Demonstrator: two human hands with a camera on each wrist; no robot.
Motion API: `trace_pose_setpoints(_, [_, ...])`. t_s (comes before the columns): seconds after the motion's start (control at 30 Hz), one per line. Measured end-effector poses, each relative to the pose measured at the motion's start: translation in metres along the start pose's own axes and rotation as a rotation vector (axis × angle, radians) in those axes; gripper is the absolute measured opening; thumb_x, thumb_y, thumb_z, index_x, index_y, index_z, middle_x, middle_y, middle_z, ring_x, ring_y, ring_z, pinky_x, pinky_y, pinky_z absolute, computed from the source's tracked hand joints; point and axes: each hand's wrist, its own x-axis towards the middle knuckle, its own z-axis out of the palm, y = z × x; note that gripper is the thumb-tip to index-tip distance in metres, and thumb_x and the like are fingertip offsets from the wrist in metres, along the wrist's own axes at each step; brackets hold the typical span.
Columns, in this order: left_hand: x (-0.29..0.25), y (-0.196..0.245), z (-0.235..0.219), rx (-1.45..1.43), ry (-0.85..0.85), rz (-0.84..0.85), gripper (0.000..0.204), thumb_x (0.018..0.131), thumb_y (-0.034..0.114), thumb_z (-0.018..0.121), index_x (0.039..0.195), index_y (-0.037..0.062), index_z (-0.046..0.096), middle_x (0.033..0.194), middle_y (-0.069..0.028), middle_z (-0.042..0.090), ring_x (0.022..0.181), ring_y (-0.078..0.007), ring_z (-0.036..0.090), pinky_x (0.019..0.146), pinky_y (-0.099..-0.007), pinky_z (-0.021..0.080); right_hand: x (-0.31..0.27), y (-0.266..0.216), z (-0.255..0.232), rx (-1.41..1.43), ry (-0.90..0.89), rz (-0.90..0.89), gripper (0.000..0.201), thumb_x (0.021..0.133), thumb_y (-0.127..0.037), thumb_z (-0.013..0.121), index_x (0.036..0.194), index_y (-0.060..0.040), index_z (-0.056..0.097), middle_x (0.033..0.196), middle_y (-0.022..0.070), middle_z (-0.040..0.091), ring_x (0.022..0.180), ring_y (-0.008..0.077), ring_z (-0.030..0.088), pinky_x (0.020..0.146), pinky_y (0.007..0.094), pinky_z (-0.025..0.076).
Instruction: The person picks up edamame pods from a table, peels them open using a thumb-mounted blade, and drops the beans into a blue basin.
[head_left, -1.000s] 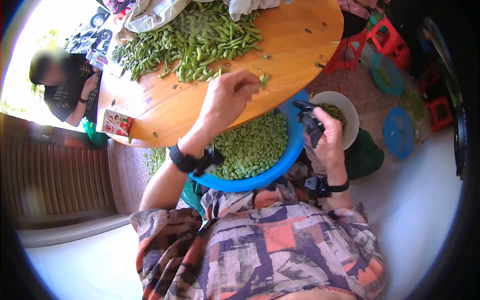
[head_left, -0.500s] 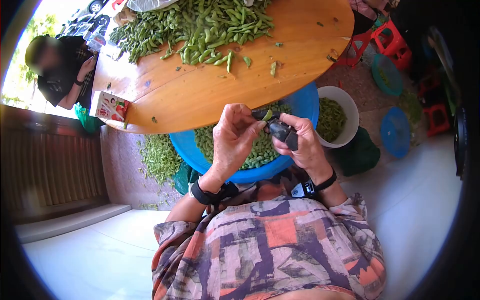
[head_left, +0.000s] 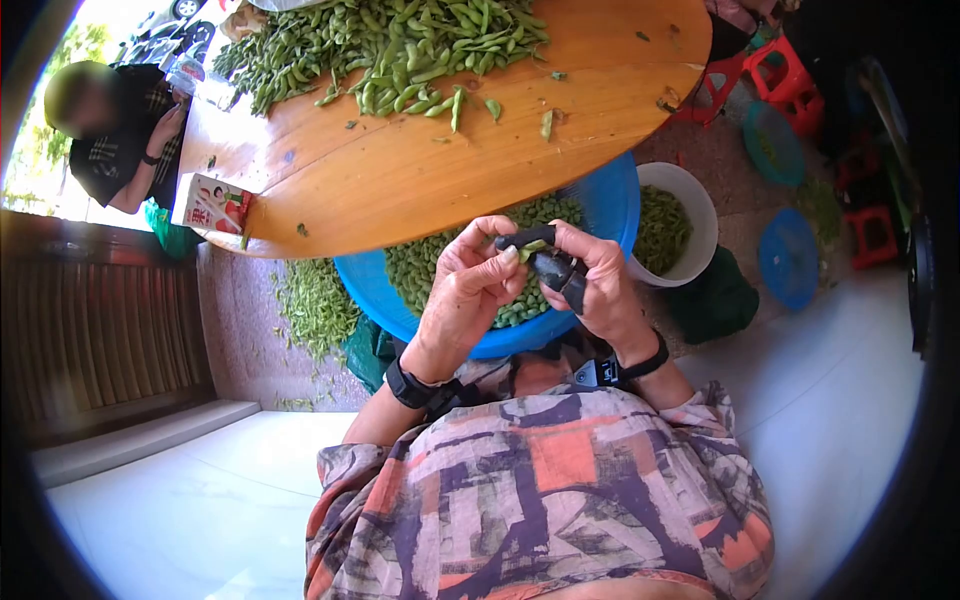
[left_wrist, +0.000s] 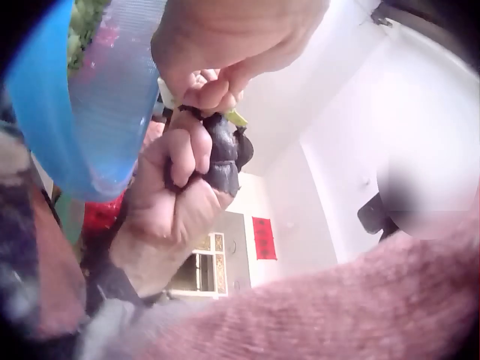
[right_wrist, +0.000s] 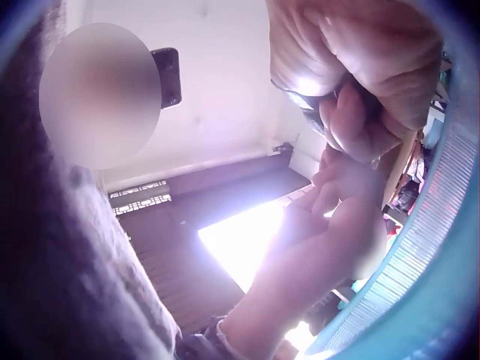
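Observation:
In the head view, my left hand (head_left: pixel 465 300) pinches a green bean pod (head_left: pixel 532 250) between thumb and fingers. My right hand (head_left: pixel 605 285), with black wrapping (head_left: pixel 555 272) on its thumb and forefinger, meets it and grips the pod from the other side. A sliver of the pod (left_wrist: pixel 237 118) shows between the hands in the left wrist view; the rest is hidden by fingers. Both hands are held over a blue basin (head_left: pixel 630 205) of shelled green beans (head_left: pixel 420 270), under the table's near edge.
A heap of bean pods (head_left: pixel 400 50) lies on the wooden table (head_left: pixel 400 180), with a red-and-white carton (head_left: pixel 212 203) at its left edge. A white bucket (head_left: pixel 705 225) of green pods stands right of the basin. Empty-looking husks (head_left: pixel 310 305) litter the floor. Another person (head_left: pixel 120 140) sits at left.
My left hand came back from the table with a pod to meet my right hand over the basin. Since then, both hands have closed in tighter around the pod.

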Motion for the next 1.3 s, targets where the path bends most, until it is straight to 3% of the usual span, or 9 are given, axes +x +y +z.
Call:
trace_pose_setpoints(0.13, [-0.008, 0.002, -0.003, 0.394, 0.011, 0.138, 0.029, 0.086, 0.002, 0.068, 0.112, 0.0037, 0.055, 0.077, -0.0031, 0.061, 0.059, -0.0098, 0.053, 0.05, -0.0231, 0.041, 0.0, -0.01, 0.0, -0.121, 0.001, 0.139, 0.01, 0.087, -0.004, 0.053, 0.079, -0.0042, 0.06, 0.062, -0.003, 0.05, 0.059, 0.0019, 0.047, 0.049, 0.0213, 0.036])
trace_pose_setpoints(0.23, [-0.014, 0.01, -0.007, 1.271, 0.012, 0.369, 0.038, 0.083, 0.002, 0.069, 0.117, -0.0023, 0.052, 0.077, -0.0104, 0.062, 0.062, -0.0157, 0.062, 0.051, -0.0307, 0.048, -0.002, -0.014, 0.004, -0.146, -0.012, 0.245, 0.008, 0.084, -0.002, 0.054, 0.08, -0.0026, 0.061, 0.062, -0.0028, 0.05, 0.058, 0.0024, 0.046, 0.049, 0.0228, 0.037])
trace_pose_setpoints(0.33, [-0.011, 0.008, -0.011, 1.61, -0.073, 0.812, 0.032, 0.081, 0.0, 0.069, 0.111, -0.0011, 0.059, 0.079, -0.0137, 0.066, 0.062, -0.0255, 0.065, 0.054, -0.0354, 0.052, -0.003, -0.008, 0.006, -0.213, 0.009, 0.178, 0.008, 0.081, 0.002, 0.054, 0.084, 0.0016, 0.061, 0.061, 0.0015, 0.05, 0.059, 0.0061, 0.046, 0.05, 0.0259, 0.038])
trace_pose_setpoints(0.37, [-0.011, 0.009, -0.014, 1.644, -0.134, 0.816, 0.039, 0.079, -0.003, 0.068, 0.116, -0.003, 0.056, 0.084, -0.0201, 0.065, 0.07, -0.0363, 0.065, 0.06, -0.0414, 0.053, -0.003, -0.001, 0.007, -0.289, 0.026, 0.071, 0.009, 0.079, 0.004, 0.053, 0.086, 0.0052, 0.059, 0.061, 0.0077, 0.048, 0.06, 0.0093, 0.045, 0.052, 0.0292, 0.039])
trace_pose_setpoints(0.47, [-0.007, 0.007, -0.021, 1.836, -0.209, 0.9, 0.046, 0.081, -0.002, 0.066, 0.122, -0.0076, 0.049, 0.09, -0.0205, 0.063, 0.077, -0.0348, 0.065, 0.062, -0.0393, 0.054, -0.004, 0.006, 0.011, -0.332, 0.075, 0.022, 0.01, 0.078, 0.005, 0.052, 0.086, 0.0063, 0.057, 0.064, 0.0124, 0.048, 0.064, 0.0101, 0.044, 0.055, 0.031, 0.04])
trace_pose_setpoints(0.6, [-0.015, 0.016, -0.015, 1.993, -0.275, 0.838, 0.049, 0.083, 0.001, 0.064, 0.125, -0.0112, 0.043, 0.092, -0.0205, 0.061, 0.08, -0.0348, 0.065, 0.064, -0.0391, 0.054, -0.005, 0.008, 0.009, -0.348, 0.068, 0.08, 0.01, 0.078, 0.005, 0.052, 0.086, 0.0067, 0.057, 0.066, 0.0133, 0.049, 0.065, 0.0106, 0.043, 0.055, 0.0315, 0.04])
trace_pose_setpoints(0.67, [-0.019, 0.022, -0.014, 2.044, -0.348, 0.589, 0.046, 0.085, 0.005, 0.063, 0.124, -0.011, 0.045, 0.09, -0.0197, 0.061, 0.079, -0.0343, 0.064, 0.063, -0.0393, 0.054, -0.004, 0.011, 0.007, -0.404, 0.014, 0.127, 0.016, 0.073, 0.005, 0.05, 0.088, 0.0089, 0.056, 0.07, 0.0159, 0.05, 0.065, 0.014, 0.045, 0.055, 0.032, 0.041])
trace_pose_setpoints(1.07, [-0.014, 0.023, -0.019, 2.116, -0.491, 0.573, 0.048, 0.079, -0.001, 0.054, 0.12, -0.0202, 0.041, 0.088, -0.0219, 0.059, 0.078, -0.0317, 0.064, 0.062, -0.0372, 0.055, -0.004, 0.021, 0.004, -0.638, -0.01, -0.231, 0.022, 0.062, 0.003, 0.048, 0.082, 0.0092, 0.053, 0.074, 0.0203, 0.047, 0.068, 0.0369, 0.048, 0.06, 0.0377, 0.041])
trace_pose_setpoints(1.3, [-0.013, 0.015, -0.027, 1.94, -0.412, 0.53, 0.043, 0.081, -0.002, 0.054, 0.12, -0.0172, 0.043, 0.082, -0.0221, 0.06, 0.069, -0.033, 0.064, 0.059, -0.0402, 0.054, -0.004, 0.021, 0.009, -0.587, 0.057, -0.207, 0.018, 0.062, 0.007, 0.046, 0.079, 0.0079, 0.051, 0.072, 0.0194, 0.046, 0.064, 0.0362, 0.045, 0.059, 0.0376, 0.04])
